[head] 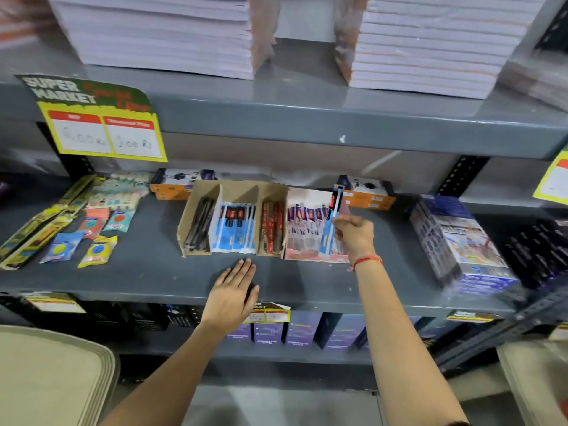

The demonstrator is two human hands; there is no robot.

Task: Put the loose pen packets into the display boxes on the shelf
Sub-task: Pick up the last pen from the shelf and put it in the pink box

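Observation:
A brown cardboard display box (196, 204) with three slots stands on the grey shelf (147, 272); it holds black, blue and red pen packets. Right of it a pink-white display box (302, 255) holds purple-white packets. My right hand (353, 235) grips a blue pen packet (330, 222), held upright over the pink-white box. My left hand (233, 287) lies flat on the shelf in front of the cardboard box, fingers apart, holding nothing.
Eraser and pencil packets (92, 229) lie at the shelf's left. A wrapped blue box (461, 241) stands at the right. Orange-black boxes (175, 182) sit behind. Paper stacks (159, 32) fill the shelf above. A yellow price sign (104, 130) hangs at left.

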